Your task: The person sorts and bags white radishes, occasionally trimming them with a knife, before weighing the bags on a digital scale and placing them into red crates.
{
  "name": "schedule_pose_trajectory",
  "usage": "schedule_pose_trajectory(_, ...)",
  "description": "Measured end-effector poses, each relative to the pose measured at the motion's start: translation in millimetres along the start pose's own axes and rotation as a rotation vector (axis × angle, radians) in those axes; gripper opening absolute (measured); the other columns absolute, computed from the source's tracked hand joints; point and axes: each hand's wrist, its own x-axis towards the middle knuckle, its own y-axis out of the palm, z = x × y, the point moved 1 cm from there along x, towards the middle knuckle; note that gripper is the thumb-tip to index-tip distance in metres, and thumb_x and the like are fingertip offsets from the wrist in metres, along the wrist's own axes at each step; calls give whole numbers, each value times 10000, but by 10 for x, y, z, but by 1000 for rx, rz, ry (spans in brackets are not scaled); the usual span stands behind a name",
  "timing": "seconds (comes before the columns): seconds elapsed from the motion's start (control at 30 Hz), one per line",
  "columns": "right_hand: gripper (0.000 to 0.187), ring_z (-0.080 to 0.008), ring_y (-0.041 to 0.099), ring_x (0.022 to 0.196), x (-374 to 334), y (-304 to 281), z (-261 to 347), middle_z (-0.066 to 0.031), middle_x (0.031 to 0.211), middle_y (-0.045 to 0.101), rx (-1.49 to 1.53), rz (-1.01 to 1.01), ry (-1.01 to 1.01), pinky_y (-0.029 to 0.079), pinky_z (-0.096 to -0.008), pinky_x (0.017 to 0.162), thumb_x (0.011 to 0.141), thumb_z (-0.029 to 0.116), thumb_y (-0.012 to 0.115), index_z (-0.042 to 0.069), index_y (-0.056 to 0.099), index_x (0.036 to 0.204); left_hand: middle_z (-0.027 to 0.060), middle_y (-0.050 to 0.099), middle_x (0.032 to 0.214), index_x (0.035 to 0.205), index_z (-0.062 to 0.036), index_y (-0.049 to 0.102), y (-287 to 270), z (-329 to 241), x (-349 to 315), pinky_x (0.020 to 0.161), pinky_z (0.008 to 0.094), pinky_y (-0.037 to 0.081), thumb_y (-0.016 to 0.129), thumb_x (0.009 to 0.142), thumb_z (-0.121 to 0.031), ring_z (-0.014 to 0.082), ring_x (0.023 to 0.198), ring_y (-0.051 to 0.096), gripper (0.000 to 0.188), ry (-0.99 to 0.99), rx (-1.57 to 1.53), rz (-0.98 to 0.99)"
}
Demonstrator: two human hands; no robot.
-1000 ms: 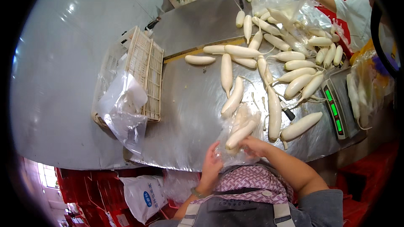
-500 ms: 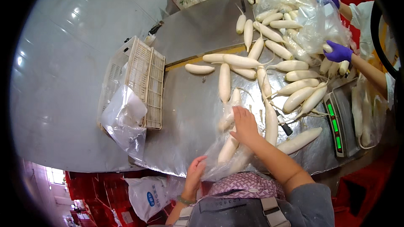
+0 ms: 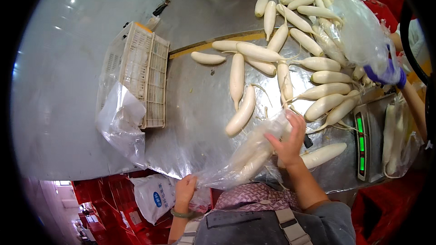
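Observation:
Nearest to me, a clear plastic bag (image 3: 231, 165) stretches between my hands, with white radishes (image 3: 256, 164) inside it. My left hand (image 3: 185, 189), wearing a green bangle, is closed on the bag's near left end. At the other end my right hand (image 3: 293, 141) curls thumb and fingers round the film, where another radish shows dimly through it. A loose curved radish (image 3: 241, 111) lies just left of the bag. To the right of my wrist rests one more radish (image 3: 324, 155), beside a small black object (image 3: 308, 142).
Several radishes (image 3: 321, 91) cover the table's right side. A scale (image 3: 362, 147) with green display stands there, beside bagged radishes (image 3: 395, 138). A co-worker's purple-gloved hand (image 3: 386, 72) handles a bag. A cream plastic crate (image 3: 153, 81) with loose film (image 3: 121, 124) stands left.
My right hand has moved right, drawing the bag's end over toward a radish there. My left hand has moved left and lower, stretching the film. The curved radish now lies uncovered.

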Motion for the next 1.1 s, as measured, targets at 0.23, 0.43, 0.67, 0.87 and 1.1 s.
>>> schedule_pose_trajectory(0.23,289,-248,621,885,585,-186,-194,-109,927,641,221,409,321,490,-330,840,707,139,740,54,605,948,112,651,1047,1215,35,558,238,-709,192,824,315,524,500,898,-96,190,872,641,348,199,-832,82)
schedule_pose_trajectory(0.43,351,-291,634,965,1486,703,-371,-134,1024,635,205,294,16,487,-363,879,749,31,588,29,569,1100,128,452,1314,1420,-5,356,256,-580,230,968,423,470,505,752,54,241,1202,469,687,152,-882,244)
schedule_pose_trajectory(0.67,556,-331,539,1076,2033,1966,-1312,-182,1162,555,-409,528,45,417,-464,952,711,127,675,-36,485,1208,121,312,1361,1526,-144,70,222,-522,-37,1010,434,421,517,696,44,259,1317,323,961,83,-739,347)
schedule_pose_trajectory(0.87,628,-331,605,992,1743,1670,-1311,-168,1048,617,-474,519,-11,478,-432,867,693,332,754,-14,521,1162,125,412,1309,1518,-116,130,193,-187,-147,999,401,438,518,718,44,249,1223,450,904,-23,-708,260)
schedule_pose_trajectory(1.1,413,-140,608,765,1126,744,-1082,-99,949,615,1205,505,1101,489,-235,483,877,332,646,-16,564,1083,132,534,1215,1507,-72,176,19,303,40,871,281,488,502,765,54,183,1035,569,819,378,-56,230)
